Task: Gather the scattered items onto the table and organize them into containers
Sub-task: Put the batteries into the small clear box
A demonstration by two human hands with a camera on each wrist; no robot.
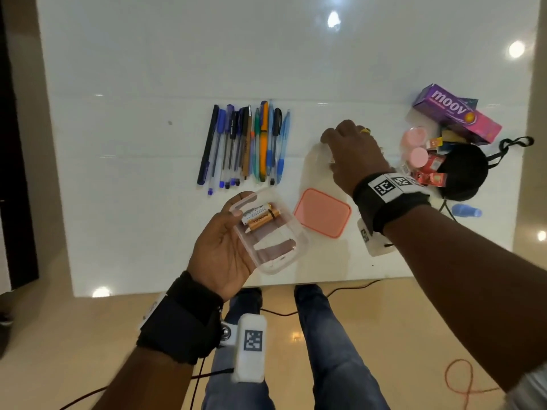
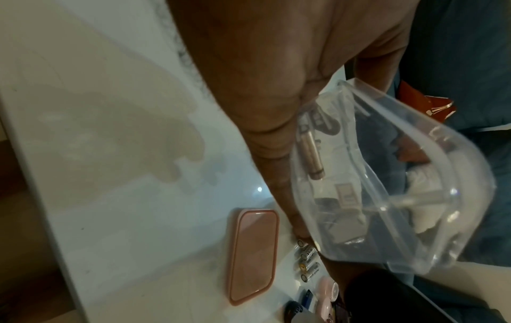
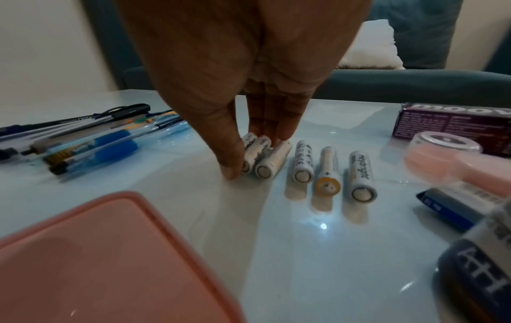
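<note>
My left hand (image 1: 225, 247) holds a clear plastic container (image 1: 275, 247) palm up over the table's front edge. Two batteries (image 1: 260, 217), one white and one copper, lie in it. The left wrist view shows the same container (image 2: 387, 174) with the copper battery (image 2: 311, 148) inside. My right hand (image 3: 253, 154) reaches down onto a row of white batteries on the table, with thumb and fingertips (image 3: 276, 134) pinching the three leftmost batteries (image 3: 272, 160) end to end. Three more batteries (image 3: 327, 172) lie free to their right. In the head view my right hand (image 1: 352, 155) hides them.
A pink lid (image 1: 322, 213) lies between my hands on the white table (image 1: 148, 202). A row of pens (image 1: 245, 143) lies at the centre. At the right are a purple moov box (image 1: 455, 113), pink-capped jars (image 1: 416, 146), small packets and a black mask (image 1: 464, 173).
</note>
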